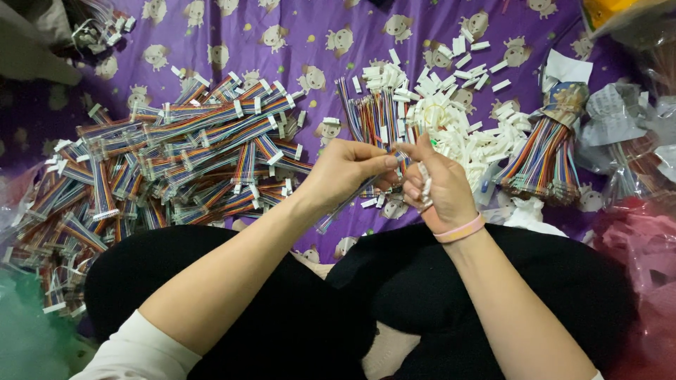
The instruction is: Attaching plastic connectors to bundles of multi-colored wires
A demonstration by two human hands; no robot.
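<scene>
White sleeves [137,348] pushed up both arms, black trousers [296,309], and a pink band [459,230] on the right wrist.

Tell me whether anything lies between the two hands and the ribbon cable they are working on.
Nothing visible does. The left hand and right hand both already pinch the rainbow ribbon cable at its upper end, above the purple cloth.

Even indoor light, fairly bright, colours saturated; no hard glare.

Light falls from above and ahead: soft shadows sit under the hands [394,179] and forearms, across the dark lap. Centre sharp, wire colours distinct. Edges bend outward, wide-lens stretch. Corners soften: green patch [28,338] at lower left blurred, clear plastic bags [634,155] at right show faint sheen.
</scene>
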